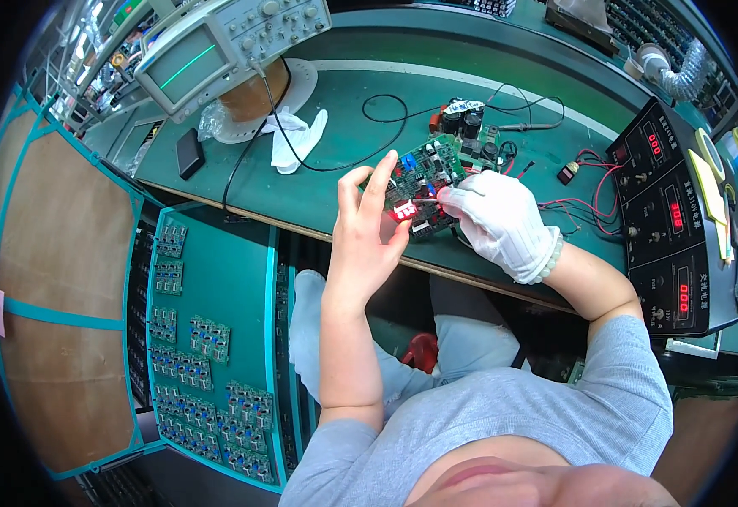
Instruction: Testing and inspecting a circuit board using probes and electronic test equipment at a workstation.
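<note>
A green circuit board packed with small parts is tilted up at the table's front edge. A red lit display glows on its lower left. My bare left hand grips the board by its left side, the fingers at its upper edge and the thumb near the display. My right hand, in a white glove, is closed over the board's right side. From its fingertips a thin rod-like thing reaches toward the parts beside the display; its kind is unclear. Behind the board sits another assembly with black cylindrical capacitors.
An oscilloscope with a green trace stands at the back left. Near it lie a white glove and a black phone-like slab. Power supplies stand on the right, with red and black leads. Left below, a tray holds several boards.
</note>
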### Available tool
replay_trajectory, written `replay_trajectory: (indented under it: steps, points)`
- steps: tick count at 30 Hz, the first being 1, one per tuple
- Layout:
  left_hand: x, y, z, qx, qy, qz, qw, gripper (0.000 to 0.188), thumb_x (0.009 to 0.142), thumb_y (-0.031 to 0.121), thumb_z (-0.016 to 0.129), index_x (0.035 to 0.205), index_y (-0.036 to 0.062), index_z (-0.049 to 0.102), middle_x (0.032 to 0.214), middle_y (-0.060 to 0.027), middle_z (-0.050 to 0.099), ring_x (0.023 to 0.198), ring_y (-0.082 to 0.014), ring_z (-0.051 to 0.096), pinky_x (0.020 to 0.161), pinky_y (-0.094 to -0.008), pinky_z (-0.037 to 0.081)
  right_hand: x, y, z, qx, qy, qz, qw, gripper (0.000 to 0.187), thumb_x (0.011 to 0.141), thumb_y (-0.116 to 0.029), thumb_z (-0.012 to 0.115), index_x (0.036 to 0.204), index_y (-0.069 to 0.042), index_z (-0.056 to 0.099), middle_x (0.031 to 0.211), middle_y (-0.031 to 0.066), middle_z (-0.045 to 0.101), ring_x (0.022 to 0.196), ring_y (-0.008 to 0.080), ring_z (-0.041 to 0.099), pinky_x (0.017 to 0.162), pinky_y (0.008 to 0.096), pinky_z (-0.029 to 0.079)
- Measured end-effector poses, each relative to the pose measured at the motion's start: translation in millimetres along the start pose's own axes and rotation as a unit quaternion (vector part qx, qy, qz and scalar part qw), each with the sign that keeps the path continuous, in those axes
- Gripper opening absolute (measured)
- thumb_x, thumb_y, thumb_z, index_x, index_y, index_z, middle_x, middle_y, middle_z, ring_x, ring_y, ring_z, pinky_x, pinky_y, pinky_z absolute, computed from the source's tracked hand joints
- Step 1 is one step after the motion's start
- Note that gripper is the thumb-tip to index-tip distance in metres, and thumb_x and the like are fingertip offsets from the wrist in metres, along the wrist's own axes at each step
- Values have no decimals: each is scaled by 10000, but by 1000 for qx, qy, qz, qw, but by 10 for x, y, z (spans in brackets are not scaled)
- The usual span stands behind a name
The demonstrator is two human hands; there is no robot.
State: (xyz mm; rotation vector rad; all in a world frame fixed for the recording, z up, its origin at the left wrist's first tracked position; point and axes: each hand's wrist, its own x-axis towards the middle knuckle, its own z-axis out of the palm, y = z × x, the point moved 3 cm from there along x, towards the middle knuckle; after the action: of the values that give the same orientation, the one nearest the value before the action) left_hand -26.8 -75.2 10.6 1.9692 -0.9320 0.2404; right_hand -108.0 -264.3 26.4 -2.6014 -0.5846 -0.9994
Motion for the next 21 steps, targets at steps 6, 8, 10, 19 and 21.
replay_trajectory:
  steps: [6,8,10,19,21]
  points:
    - [-2,-19,-16,-5,6,-13,1000,899,723,-47,781,1541,146,461,1351,-135,445,1120,-256,551,891,-356,539,23,35,-65,9,-72,-31,997,545,753,2,736,1274,-126,642,744,75,623,645,305,616,548,420,494]
    - [1,-27,-29,-3,13,-4,1000,897,744,-88,746,1546,179,446,1349,-129,432,952,-259,621,826,-385,567,29,32,-59,1,-104,-21,994,600,758,-12,722,1332,-145,609,729,71,614,639,308,615,540,424,487]
    - [3,-38,-35,-4,18,0,1000,898,758,-111,728,1550,194,436,1348,-129,425,871,-260,656,795,-403,581,17,-1,-50,9,-147,-11,989,608,763,-35,708,1349,-156,602,738,74,608,648,308,615,545,429,487]
    - [1,-52,-26,-8,10,-1,1000,878,783,-98,743,1568,133,425,1363,-147,440,1158,-266,538,876,-345,537,-17,-127,26,-69,-214,-18,974,424,846,-138,633,1267,-95,604,817,58,577,752,245,611,588,403,493]
    - [-2,-50,-19,-12,6,-10,1000,874,791,-120,723,1571,133,421,1365,-151,438,1169,-274,534,878,-346,537,-19,-128,37,-66,-197,-34,978,428,835,-143,641,1257,-82,599,823,55,576,753,240,604,588,399,492]
